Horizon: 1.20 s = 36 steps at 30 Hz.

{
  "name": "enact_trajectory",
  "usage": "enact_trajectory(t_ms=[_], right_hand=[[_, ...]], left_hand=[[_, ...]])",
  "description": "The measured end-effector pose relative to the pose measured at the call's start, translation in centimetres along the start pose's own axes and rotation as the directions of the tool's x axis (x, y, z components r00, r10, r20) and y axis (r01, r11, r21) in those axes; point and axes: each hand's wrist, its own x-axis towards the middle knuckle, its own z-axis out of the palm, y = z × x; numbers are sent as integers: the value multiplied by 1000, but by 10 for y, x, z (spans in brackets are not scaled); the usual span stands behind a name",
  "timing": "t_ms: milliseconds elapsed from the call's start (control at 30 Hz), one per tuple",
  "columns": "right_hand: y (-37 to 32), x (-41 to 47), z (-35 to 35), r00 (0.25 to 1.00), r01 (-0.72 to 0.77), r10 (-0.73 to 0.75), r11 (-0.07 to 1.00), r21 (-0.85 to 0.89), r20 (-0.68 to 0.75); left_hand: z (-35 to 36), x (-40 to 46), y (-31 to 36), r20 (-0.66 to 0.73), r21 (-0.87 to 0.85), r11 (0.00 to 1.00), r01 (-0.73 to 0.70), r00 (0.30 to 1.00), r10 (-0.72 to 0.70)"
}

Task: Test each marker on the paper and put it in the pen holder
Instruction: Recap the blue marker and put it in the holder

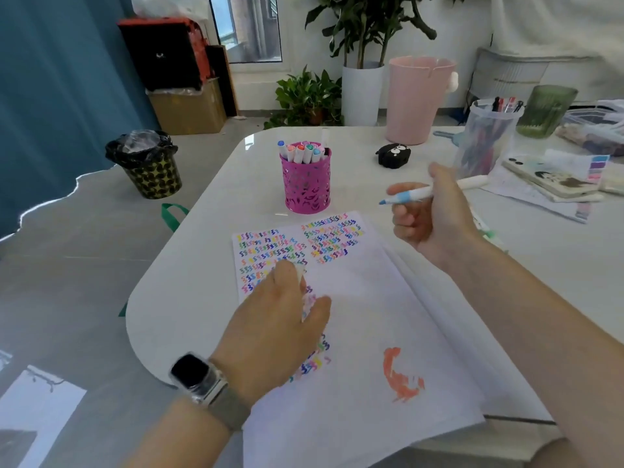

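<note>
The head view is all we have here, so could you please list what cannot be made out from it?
- Head view: what the left hand grips is blurred and mostly covered by its fingers; perhaps a cap.
- The squiggles on the paper under that hand are hidden.
- The blue marker has its middle covered by the right hand.
- The markers inside the clear cup are too blurred to count.

- The right hand pinches a light-blue marker, uncapped, its tip pointing toward the left side and held above the paper.
- The left hand rests on the paper and holds a small white object, probably a cap, blurred.
- Beyond both hands stands the pink pen holder, with several capped markers inside.
- Coloured squiggles fill the paper just ahead of the left hand; an orange smear lies between the two forearms.
</note>
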Motion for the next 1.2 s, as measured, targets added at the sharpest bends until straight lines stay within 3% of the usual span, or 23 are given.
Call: enact_trajectory(t_ms=[100,167,233,500,767,1200], right_hand=[[21,3,4,991,129,-129,934,-333,22],[37,6,5,977,200,-208,843,-500,40],[52,7,6,970,212,-243,804,-555,18],[75,18,6,927,273,-375,730,-627,-33],[78,21,6,922,300,-387,666,-683,28],[71,18,8,942,253,-337,676,-693,16]], left_hand=[[9,0,-5,32,328,944,-29,999,20],[14,2,-8,78,398,917,-21,997,-11],[18,3,-15,121,457,890,-12,991,-49],[17,5,-19,155,483,875,-27,986,-55],[16,6,-17,218,517,856,2,967,-134],[17,6,-17,230,503,864,17,961,-154]])
